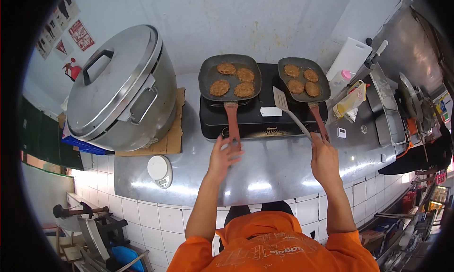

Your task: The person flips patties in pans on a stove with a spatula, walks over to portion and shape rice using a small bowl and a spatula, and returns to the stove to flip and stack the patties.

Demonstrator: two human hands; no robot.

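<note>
My left hand is at the end of the left frying pan's brown handle, fingers apart and not closed around it. In that square dark frying pan lie several browned patties. My right hand grips a slotted spatula, its blade angled up between the two pans. Just beside that hand is the handle of the right frying pan, which also holds several patties. Both pans sit on a black two-burner gas stove.
A large lidded metal pot stands on cardboard at the left. Near the counter's front edge is a white kitchen scale. To the right are a small white timer, a pink-capped bottle, a white cutting board and metal trays.
</note>
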